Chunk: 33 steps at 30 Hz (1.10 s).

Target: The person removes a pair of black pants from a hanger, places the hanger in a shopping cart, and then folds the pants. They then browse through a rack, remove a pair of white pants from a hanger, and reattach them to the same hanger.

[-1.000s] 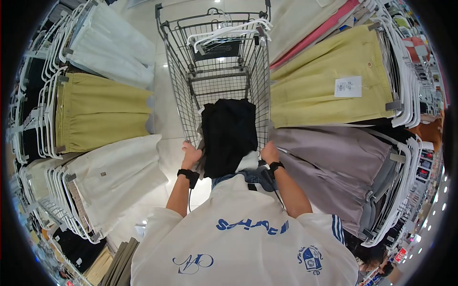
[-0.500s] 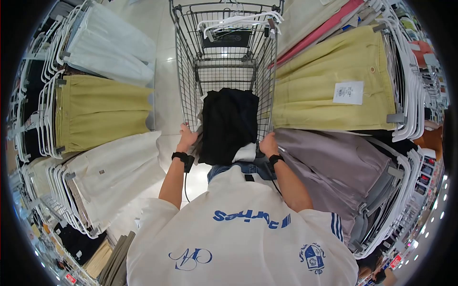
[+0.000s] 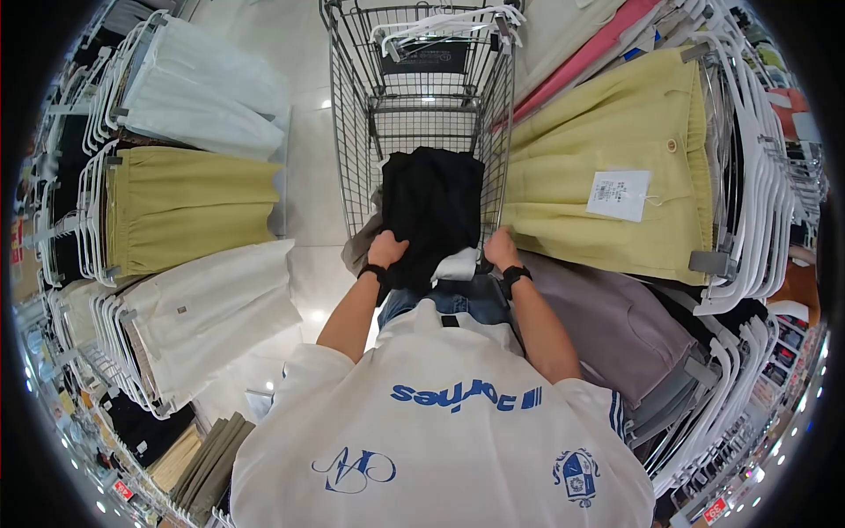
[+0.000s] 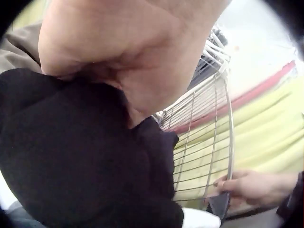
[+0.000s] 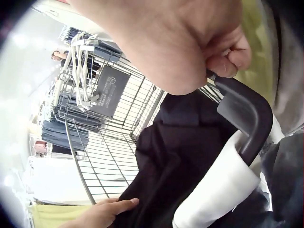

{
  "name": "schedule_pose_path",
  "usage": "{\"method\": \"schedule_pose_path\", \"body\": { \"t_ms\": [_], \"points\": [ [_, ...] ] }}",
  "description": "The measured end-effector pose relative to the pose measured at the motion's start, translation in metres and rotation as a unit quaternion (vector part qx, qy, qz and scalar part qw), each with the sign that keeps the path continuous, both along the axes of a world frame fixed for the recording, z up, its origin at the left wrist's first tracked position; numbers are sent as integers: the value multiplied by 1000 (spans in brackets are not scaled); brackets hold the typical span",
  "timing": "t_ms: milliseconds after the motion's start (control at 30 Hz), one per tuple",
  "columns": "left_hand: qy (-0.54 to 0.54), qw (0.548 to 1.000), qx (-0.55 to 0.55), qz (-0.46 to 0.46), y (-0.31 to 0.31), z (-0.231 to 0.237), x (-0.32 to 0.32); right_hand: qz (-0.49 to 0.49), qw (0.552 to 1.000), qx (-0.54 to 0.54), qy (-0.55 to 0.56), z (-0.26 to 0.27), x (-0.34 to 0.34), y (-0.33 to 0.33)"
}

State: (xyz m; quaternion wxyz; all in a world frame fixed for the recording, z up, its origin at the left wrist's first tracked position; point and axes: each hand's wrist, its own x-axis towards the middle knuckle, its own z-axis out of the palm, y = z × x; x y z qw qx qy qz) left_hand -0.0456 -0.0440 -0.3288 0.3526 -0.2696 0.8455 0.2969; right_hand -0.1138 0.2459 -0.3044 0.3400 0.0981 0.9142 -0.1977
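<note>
The black garment (image 3: 433,207) lies in a heap over the handle end of the wire shopping cart (image 3: 352,158), with some white cloth (image 3: 459,263) below it. My left hand (image 3: 387,250) grips the heap's left side; in the left wrist view the hand (image 4: 128,47) has its fingers sunk in black cloth (image 4: 71,152), their tips hidden. My right hand (image 3: 503,248) holds the cart's right handle corner. In the right wrist view its fingers (image 5: 228,59) curl at the black plastic handle (image 5: 251,107), and my left hand (image 5: 102,213) touches the cloth.
White hangers (image 3: 449,22) hang across the cart's far end. Racks stand on both sides: yellow trousers (image 3: 607,150) and mauve ones (image 3: 607,326) at right, yellow (image 3: 189,207) and white (image 3: 220,295) garments at left. Pale floor (image 3: 312,189) shows left of the cart.
My left hand has left the cart's left edge, moved right and taken hold of the black garment. Grey-brown cloth now shows further out at the heap's left. My right hand stays at the handle.
</note>
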Motion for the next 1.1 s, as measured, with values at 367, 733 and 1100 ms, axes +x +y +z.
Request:
{"method": "schedule_pose_path", "body": {
  "t_ms": [367, 733, 1100],
  "points": [
    [154, 855, 357, 344, -9, 61, -13, 6, 1000, 10, 14, -2, -62, -4],
    [176, 688, 558, 428, -30, 206, -51, -7, 998, -9, 63, -7, -94, -55],
    [212, 651, 644, 341, -99, 251, -93, -19, 996, -18, 86, -13, -108, -75]
  ]
}}
